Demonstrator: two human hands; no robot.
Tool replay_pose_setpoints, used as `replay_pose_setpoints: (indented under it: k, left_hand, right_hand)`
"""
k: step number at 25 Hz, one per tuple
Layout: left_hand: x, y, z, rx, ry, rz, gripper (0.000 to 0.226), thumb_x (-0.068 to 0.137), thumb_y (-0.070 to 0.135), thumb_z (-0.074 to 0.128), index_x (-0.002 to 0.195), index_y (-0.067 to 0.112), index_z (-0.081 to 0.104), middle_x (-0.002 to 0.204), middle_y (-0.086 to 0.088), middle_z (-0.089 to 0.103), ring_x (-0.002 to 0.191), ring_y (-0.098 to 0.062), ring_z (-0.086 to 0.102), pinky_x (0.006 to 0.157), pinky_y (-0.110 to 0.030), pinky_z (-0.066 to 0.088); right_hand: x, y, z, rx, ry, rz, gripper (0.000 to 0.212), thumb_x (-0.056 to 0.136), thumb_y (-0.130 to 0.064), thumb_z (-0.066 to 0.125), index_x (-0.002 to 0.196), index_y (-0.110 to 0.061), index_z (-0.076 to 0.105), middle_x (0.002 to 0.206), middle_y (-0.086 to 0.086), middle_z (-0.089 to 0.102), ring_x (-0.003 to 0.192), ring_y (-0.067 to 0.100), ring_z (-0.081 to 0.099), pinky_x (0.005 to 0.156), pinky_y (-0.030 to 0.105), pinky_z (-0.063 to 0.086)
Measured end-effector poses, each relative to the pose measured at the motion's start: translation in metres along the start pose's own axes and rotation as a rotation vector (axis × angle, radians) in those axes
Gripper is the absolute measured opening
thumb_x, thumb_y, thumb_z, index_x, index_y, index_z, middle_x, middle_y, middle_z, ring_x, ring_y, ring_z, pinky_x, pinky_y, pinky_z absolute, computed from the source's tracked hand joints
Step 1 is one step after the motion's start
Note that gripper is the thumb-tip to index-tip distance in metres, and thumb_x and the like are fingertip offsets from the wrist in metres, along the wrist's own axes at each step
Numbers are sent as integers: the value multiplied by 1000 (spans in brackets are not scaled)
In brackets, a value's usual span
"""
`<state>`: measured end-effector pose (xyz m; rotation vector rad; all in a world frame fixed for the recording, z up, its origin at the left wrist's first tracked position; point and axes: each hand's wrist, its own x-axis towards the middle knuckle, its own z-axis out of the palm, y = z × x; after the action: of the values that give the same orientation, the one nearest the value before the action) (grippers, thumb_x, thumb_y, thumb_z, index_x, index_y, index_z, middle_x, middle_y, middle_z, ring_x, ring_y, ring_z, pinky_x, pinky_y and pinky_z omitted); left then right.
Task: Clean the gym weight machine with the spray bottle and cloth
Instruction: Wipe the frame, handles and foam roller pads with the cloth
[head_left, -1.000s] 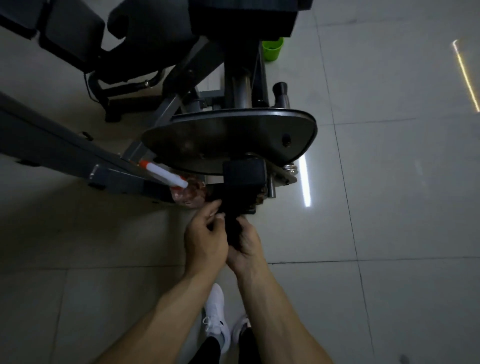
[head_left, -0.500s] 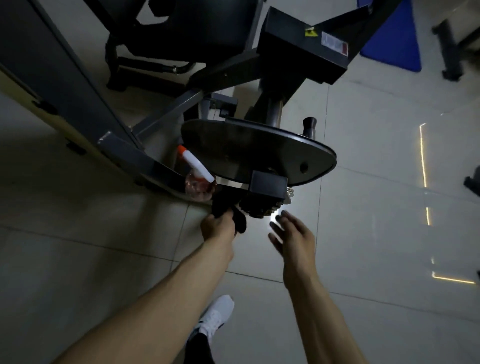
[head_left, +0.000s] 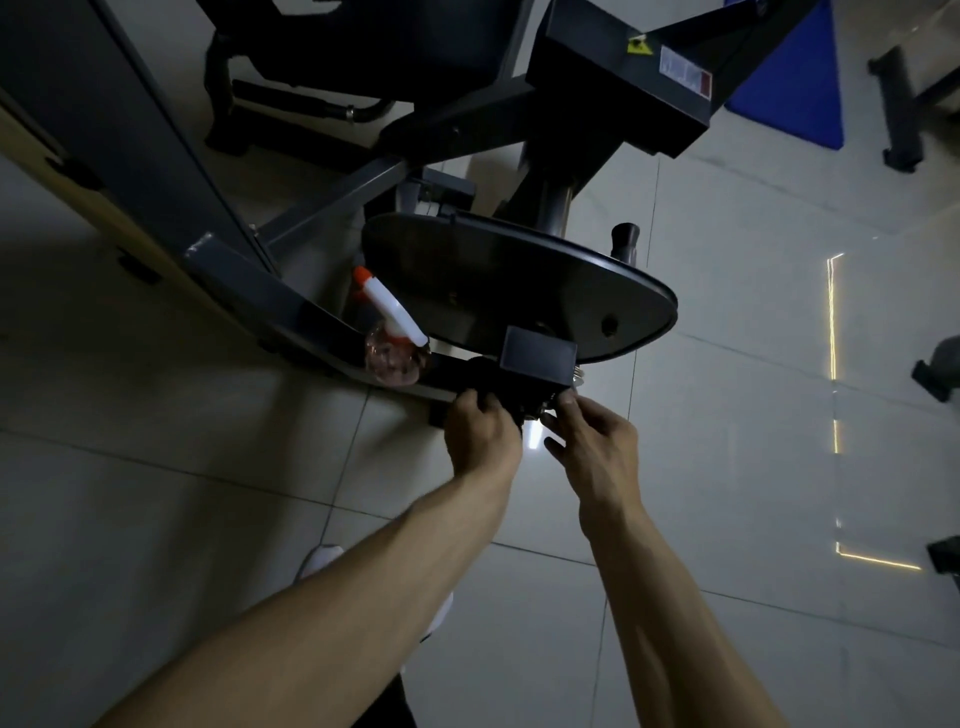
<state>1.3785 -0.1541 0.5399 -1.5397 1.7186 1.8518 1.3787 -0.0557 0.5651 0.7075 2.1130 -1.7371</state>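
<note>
Head view: left hand (head_left: 480, 436) grips cloth (head_left: 506, 397), right hand (head_left: 597, 447) touches machine (head_left: 519, 280) beside it.

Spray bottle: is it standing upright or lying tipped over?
Upright, it seems: the bottle stands on the frame, with its white trigger head on top.

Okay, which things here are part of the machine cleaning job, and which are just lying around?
For the job:
- weight machine
- spray bottle, set on the machine's base bar
- dark cloth, gripped by the left hand
- right hand, at the same spot

Just lying about:
- blue mat
- other equipment leg
</note>
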Motion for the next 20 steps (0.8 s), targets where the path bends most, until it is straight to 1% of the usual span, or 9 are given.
replay_pose_setpoints:
  k: [2,3,5,7,8,12,15,17,20]
  left_hand:
    - [15,8,4,-63,55,-188,38,103,16,44,137,6,57,135,-15,62,120,-34,62,102,-41,51]
    - [8,11,6,-58,61,-199,38,103,16,44,138,5,55,136,-16,61,121,-34,61,102,-40,51]
    - [-18,9,7,20,32,-23,34,106,18,43,137,10,56,131,-10,60,119,-30,61,96,-34,49]
    - [-41,2,4,24,6,122,30,108,20,42,133,16,58,125,-4,60,115,-26,62,94,-34,50]
    - [-36,-1,5,21,19,128,30,107,19,43,132,16,59,127,-5,61,116,-27,62,97,-36,51]
    - [-12,17,15,-134,105,-180,40,105,11,42,144,11,52,139,-14,58,123,-32,60,100,-38,51]
    - [-56,21,23,-64,36,-18,39,106,14,40,144,15,47,129,-12,57,118,-30,61,93,-34,49]
    - [-64,15,26,-65,12,36,36,106,16,40,141,17,48,126,-9,58,113,-28,62,94,-36,50]
    - [-40,16,33,-30,94,-32,36,106,18,39,139,12,51,138,-13,55,120,-33,60,101,-42,50]
  right_hand:
    - [2,2,0,-13,2,-2,27,104,-29,60,120,-14,75,103,3,78,102,17,74,99,48,58]
    - [3,3,-1,-22,1,-6,27,104,-28,60,120,-13,76,102,4,78,101,18,74,98,49,58]
    - [6,5,-3,-7,-9,-9,27,105,-28,60,120,-13,76,102,5,78,102,19,74,98,50,58]
    - [6,8,-3,30,-40,-8,26,105,-26,59,121,-13,75,104,5,78,104,20,74,97,49,58]
    - [6,9,-2,38,-43,-7,26,105,-26,59,121,-13,75,104,5,78,104,19,74,97,49,58]
    - [6,9,-3,33,-40,-24,25,104,-26,60,120,-15,76,102,4,79,102,18,74,94,47,59]
    - [5,8,-7,72,-93,4,23,104,-22,60,115,-12,77,103,9,78,103,23,74,96,46,60]
    - [1,7,-13,108,-122,62,22,104,-27,62,110,-14,79,102,9,79,102,24,75,94,43,60]
    - [-6,9,-28,234,-41,156,20,103,-31,63,113,-19,77,115,0,76,110,18,72,96,40,59]
